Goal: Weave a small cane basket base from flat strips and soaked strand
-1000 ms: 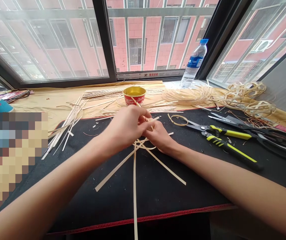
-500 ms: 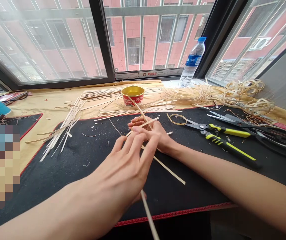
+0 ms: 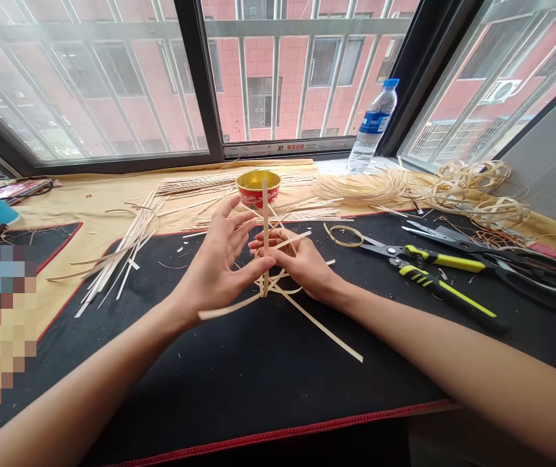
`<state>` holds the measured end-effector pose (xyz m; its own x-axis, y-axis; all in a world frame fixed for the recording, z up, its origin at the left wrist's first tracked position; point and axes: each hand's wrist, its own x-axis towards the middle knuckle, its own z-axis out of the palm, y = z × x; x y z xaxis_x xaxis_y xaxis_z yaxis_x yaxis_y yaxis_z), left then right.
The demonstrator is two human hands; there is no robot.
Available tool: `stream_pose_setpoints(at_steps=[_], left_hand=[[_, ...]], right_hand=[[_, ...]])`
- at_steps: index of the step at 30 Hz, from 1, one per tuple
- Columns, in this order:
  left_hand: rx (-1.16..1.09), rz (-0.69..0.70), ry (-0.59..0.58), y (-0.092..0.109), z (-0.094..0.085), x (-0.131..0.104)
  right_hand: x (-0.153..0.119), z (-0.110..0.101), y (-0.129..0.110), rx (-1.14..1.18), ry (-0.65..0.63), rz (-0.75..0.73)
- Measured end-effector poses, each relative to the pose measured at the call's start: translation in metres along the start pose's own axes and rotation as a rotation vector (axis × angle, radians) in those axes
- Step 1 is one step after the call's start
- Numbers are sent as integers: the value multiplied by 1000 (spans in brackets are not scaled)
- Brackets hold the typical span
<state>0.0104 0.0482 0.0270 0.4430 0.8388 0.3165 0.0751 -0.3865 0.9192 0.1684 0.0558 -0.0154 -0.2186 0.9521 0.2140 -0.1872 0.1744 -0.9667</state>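
Note:
Several pale bamboo strips cross in a small open weave at the middle of the mat. My right hand (image 3: 302, 263) has its thumb and fingers closed on this bamboo weave (image 3: 282, 241) from the right side. One flat strip (image 3: 265, 217) stands upright out of it, a curved strip (image 3: 231, 308) runs out to the left, and another strip (image 3: 329, 329) points to the lower right. My left hand (image 3: 226, 253) is open at the left, fingers spread, its thumb tip by the upright strip. Whether that thumb touches the strip, I cannot tell.
Behind my hands stands a red and gold tin bowl (image 3: 258, 188). To the right lie yellow-black snips (image 3: 446, 288) and large black scissors (image 3: 516, 259). Loose strips (image 3: 122, 253) lie left, coiled strips (image 3: 482, 188) at the back right. A water bottle (image 3: 372, 126) stands by the window.
My left hand has drawn back leftward from above my right hand and opened. The strip that reached toward me below it now stands upright. My right hand stays nearly in place.

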Motion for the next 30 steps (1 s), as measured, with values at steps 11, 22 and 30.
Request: stream_pose_setpoints(at_steps=[11, 22, 30], left_hand=[[20, -74, 22, -18, 4, -11], [78, 26, -44, -21, 6, -7], [-201, -54, -87, -21, 5, -5]], right_hand=[[0, -1, 2, 37, -35, -5], [-1, 0, 0, 34, -99, -40], [-3, 1, -6, 15, -130, -66]])
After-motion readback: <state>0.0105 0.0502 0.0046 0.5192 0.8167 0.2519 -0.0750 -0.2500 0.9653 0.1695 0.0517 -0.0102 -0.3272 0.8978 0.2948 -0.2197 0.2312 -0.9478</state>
